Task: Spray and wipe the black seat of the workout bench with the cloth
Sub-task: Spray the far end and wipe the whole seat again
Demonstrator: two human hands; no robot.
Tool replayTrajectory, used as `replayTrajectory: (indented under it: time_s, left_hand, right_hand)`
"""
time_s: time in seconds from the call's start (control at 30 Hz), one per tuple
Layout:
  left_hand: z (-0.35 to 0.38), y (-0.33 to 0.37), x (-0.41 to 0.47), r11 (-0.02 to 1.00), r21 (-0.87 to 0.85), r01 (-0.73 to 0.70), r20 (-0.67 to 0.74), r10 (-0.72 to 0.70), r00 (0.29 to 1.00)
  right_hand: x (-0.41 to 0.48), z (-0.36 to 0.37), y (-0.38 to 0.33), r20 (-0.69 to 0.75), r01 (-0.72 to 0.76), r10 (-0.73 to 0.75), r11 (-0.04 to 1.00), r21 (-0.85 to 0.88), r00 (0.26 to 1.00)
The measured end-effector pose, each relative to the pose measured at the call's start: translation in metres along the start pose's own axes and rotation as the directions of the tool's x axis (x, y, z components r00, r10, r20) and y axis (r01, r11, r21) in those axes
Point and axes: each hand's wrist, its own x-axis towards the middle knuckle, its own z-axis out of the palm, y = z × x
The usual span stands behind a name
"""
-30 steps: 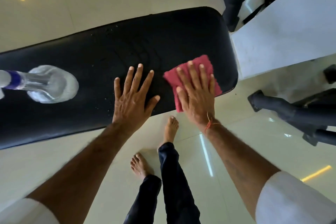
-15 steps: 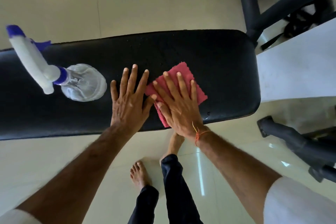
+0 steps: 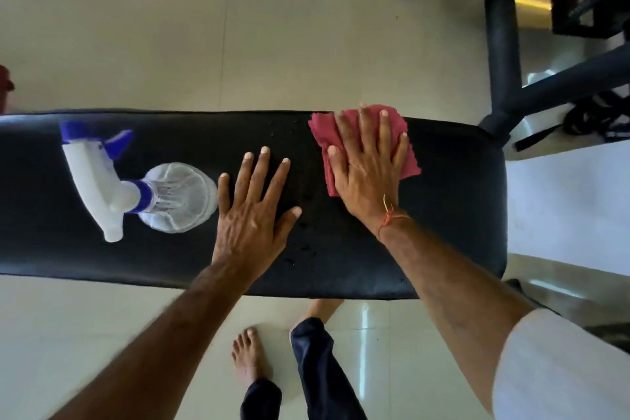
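The black seat of the workout bench runs across the view from left to right, with pale floor tiles beyond and below it. The right hand lies flat on a red cloth, its fingers spread and extended, pressing the cloth against the seat near the far edge, toward the right end of the bench. The cloth is crumpled, and part of it sticks out past the fingertips and to the right of the palm. An orange thread circles that wrist. The left hand rests palm down on the bare seat, just left of the cloth and apart from it, fingers open and splayed, holding nothing. Small droplets speckle the surface between the two hands. A clear spray bottle with a white and blue trigger head stands on the seat just beside the left hand. Two bare feet and dark trouser legs show on the floor below the near edge.
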Motion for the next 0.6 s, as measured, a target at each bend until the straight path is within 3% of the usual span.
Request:
replayTrajectory:
  time_s: [0.07,0.2,0.27,0.37,0.43,0.53,0.6]
  left_hand:
    - [0.002,0.001,-0.001,1.0,-0.001,0.013,-0.012,-0.013,1.0]
    - [0.004,0.006,-0.003,0.998,-0.035,0.043,-0.035,-0.044,0.998]
    - [0.003,0.007,-0.003,0.996,-0.051,0.07,-0.032,-0.071,0.997]
    - [0.004,0.009,-0.004,0.992,-0.057,0.109,-0.017,-0.11,0.994]
    - [0.003,0.012,-0.006,0.989,-0.07,0.132,-0.007,-0.132,0.991]
    - [-0.002,0.018,-0.014,0.978,-0.11,0.175,0.022,-0.173,0.985]
    - [-0.002,0.023,-0.023,0.974,-0.113,0.194,0.036,-0.191,0.981]
  right_hand:
    - [0.005,0.001,-0.02,0.023,0.022,-0.021,1.0,-0.022,1.0]
    - [-0.031,-0.002,-0.002,0.104,0.392,-0.388,0.919,-0.027,0.916]
    - [-0.009,-0.002,0.005,0.061,0.369,-0.367,0.928,-0.039,0.928]
    - [0.026,0.002,-0.019,0.019,0.16,-0.16,0.986,-0.043,0.987]
    - [0.01,0.002,-0.029,0.048,0.264,-0.262,0.963,-0.055,0.964]
    - [-0.032,-0.008,0.0,0.152,0.497,-0.488,0.867,-0.028,0.86]
    - [-0.022,-0.01,0.008,0.159,0.477,-0.469,0.879,-0.007,0.869]
